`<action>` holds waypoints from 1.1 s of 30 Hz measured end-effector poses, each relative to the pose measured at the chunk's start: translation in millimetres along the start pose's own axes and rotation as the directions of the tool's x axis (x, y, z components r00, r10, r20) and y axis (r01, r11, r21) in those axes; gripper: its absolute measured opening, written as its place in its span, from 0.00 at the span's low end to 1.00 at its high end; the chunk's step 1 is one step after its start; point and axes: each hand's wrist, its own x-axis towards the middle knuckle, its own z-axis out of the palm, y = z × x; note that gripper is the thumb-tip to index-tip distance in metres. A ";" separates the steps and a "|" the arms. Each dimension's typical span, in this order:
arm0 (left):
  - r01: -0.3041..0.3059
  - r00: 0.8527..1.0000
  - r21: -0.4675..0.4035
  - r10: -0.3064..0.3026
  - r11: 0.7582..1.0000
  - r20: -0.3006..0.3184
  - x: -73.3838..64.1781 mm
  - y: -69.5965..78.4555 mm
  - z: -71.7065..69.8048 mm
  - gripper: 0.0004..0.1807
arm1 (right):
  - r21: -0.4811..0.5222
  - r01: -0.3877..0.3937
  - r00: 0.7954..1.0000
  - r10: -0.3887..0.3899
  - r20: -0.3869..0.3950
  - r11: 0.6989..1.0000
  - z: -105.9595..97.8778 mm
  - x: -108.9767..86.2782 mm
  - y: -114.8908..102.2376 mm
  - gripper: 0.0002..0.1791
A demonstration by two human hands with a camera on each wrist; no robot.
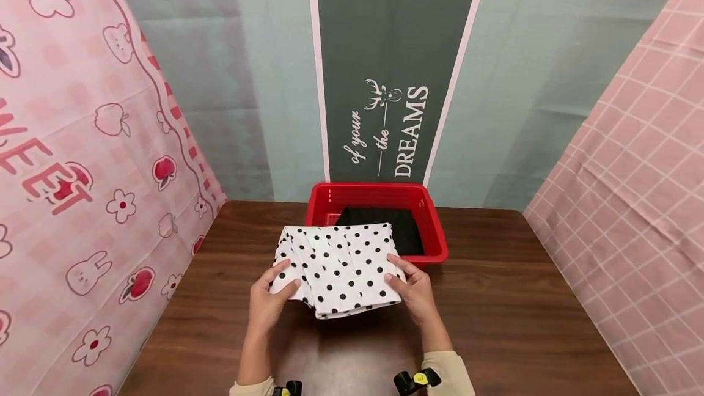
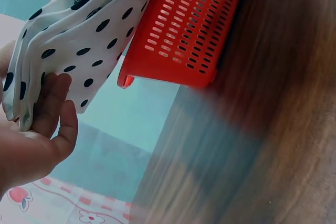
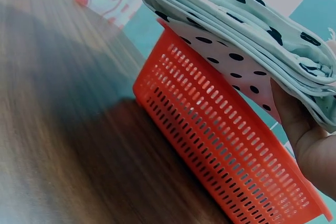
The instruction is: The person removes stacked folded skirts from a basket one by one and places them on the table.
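Spotted cloth (image 1: 349,271) in L hand (image 1: 266,299) & R hand (image 1: 417,293) grip; inside of basket (image 1: 437,237), head cam only

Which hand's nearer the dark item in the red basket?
Right. The right hand is in front of the dark item; the left hand is farther off, to its front left.

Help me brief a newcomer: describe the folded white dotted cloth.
On the brown wooden table stands a red rectangular plastic basket. Nearer the camera, the left hand and right hand hold the folded white cloth. Black dots distinguish it from the black item inside.
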 end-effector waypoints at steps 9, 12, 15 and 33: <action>-0.016 0.999 0.045 0.017 0.999 -0.036 -15.1 -6.7 -20.1 0.25 | 0.010 0.013 0.999 -0.013 0.036 1.000 14.0 -12.6 9.4 0.25; -0.025 0.998 0.047 0.027 0.999 -0.057 -19.8 -9.9 -29.9 0.26 | 0.020 0.011 0.998 -0.012 0.065 1.000 21.3 -17.4 13.2 0.25; -0.023 0.996 0.034 0.026 0.999 -0.083 -23.7 -13.1 -39.6 0.26 | 0.037 0.013 0.994 -0.017 0.105 0.999 28.9 -22.4 16.9 0.25; -0.165 0.976 -0.122 0.144 0.979 -0.162 -34.6 -46.0 -89.4 0.27 | 0.063 -0.124 0.890 0.083 0.448 0.990 65.7 -26.6 34.2 0.35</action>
